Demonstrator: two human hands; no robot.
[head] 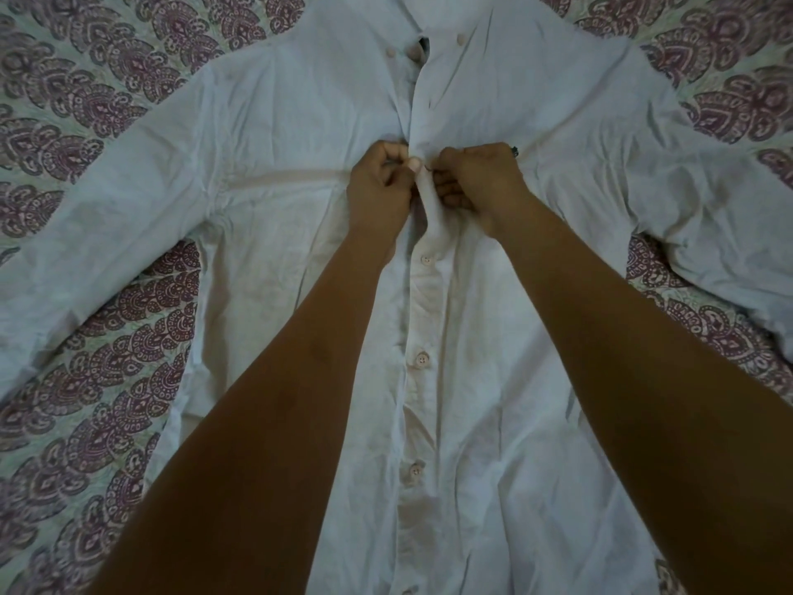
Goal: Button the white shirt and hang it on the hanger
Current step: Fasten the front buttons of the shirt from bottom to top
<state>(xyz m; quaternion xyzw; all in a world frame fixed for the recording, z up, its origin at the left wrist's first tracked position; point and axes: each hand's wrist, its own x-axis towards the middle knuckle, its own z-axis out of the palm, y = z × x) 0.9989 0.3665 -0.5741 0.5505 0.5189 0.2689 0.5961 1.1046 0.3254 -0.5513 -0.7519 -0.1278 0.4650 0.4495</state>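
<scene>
The white shirt (536, 337) lies flat on its back, collar at the top, sleeves spread to both sides. My left hand (377, 186) pinches the left front edge of the placket at chest height. My right hand (476, 178) pinches the right front edge just beside it, and the cloth bunches up between the two. Three buttons (422, 359) show along the placket below my hands. Two more sit near the collar (414, 51). No hanger is in view.
A bedspread (107, 380) with a maroon paisley pattern lies under the shirt and fills the surroundings. A dark ring (515, 151) is on my right hand.
</scene>
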